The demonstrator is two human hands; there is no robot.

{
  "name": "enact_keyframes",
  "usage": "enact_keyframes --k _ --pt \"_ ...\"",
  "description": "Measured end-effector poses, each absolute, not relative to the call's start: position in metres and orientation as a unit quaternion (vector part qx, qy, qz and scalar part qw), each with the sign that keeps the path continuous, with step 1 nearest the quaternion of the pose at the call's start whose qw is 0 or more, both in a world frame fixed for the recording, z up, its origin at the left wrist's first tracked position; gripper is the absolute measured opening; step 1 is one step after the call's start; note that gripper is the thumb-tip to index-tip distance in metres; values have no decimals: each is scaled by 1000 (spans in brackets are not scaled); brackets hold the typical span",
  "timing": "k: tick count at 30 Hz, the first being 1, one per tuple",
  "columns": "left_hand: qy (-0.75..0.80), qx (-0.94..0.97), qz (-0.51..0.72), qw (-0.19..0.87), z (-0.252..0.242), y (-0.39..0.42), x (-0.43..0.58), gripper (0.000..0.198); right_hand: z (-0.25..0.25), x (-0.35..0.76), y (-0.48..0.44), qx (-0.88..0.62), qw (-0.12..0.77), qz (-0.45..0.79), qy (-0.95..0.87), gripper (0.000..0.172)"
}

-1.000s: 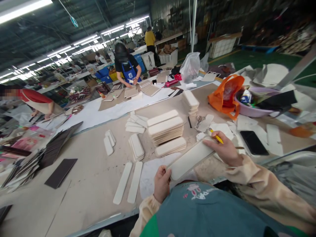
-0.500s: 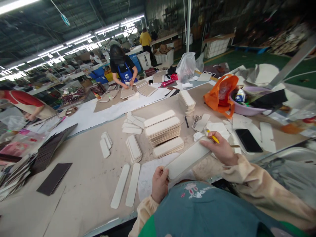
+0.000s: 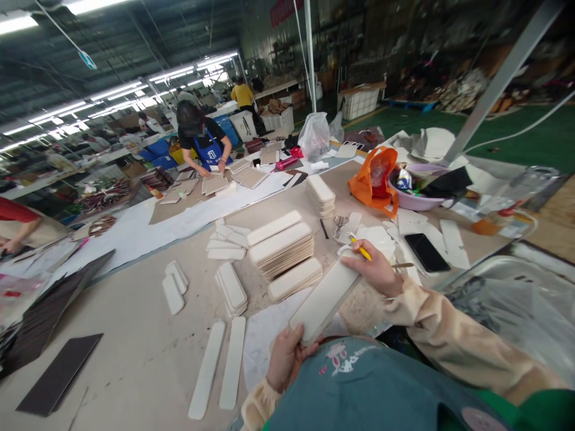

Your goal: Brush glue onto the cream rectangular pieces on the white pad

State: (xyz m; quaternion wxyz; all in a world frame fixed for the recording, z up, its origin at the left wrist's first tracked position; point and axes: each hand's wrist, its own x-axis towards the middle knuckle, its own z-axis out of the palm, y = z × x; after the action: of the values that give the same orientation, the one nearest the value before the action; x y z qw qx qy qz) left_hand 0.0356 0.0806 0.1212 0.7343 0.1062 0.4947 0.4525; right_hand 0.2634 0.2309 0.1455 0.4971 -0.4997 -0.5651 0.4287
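A long cream-coloured rounded panel (image 3: 326, 297) is held slanted above the table edge, close to my chest. My left hand (image 3: 284, 357) is closed on its near end. My right hand (image 3: 376, 269) steadies its far end while also gripping a yellow-handled tool (image 3: 360, 248) between the fingers. Just beyond the panel stand stacks of similar cream panels (image 3: 281, 248), and a smaller low stack (image 3: 295, 278) sits in front of them.
Two long cream strips (image 3: 220, 365) lie at the near left. Scissors (image 3: 340, 224), a black phone (image 3: 426, 252), an orange bag (image 3: 375, 179) and a pink basin (image 3: 415, 194) sit to the right. Dark sheets (image 3: 58, 374) lie far left. A person in a blue apron (image 3: 202, 143) works across the table.
The view has swung right and dipped slightly. The panel stays held in both hands, now tilted steeper with its near end drawn closer to my body.
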Motion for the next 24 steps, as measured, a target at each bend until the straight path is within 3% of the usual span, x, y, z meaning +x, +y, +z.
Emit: enact_keyframes --k 7,24 --pt "514 98 470 711 117 77 36 36 144 261 232 -486 495 445 -566 39" --pt "550 85 492 670 115 74 40 38 141 261 229 -499 495 426 -570 40"
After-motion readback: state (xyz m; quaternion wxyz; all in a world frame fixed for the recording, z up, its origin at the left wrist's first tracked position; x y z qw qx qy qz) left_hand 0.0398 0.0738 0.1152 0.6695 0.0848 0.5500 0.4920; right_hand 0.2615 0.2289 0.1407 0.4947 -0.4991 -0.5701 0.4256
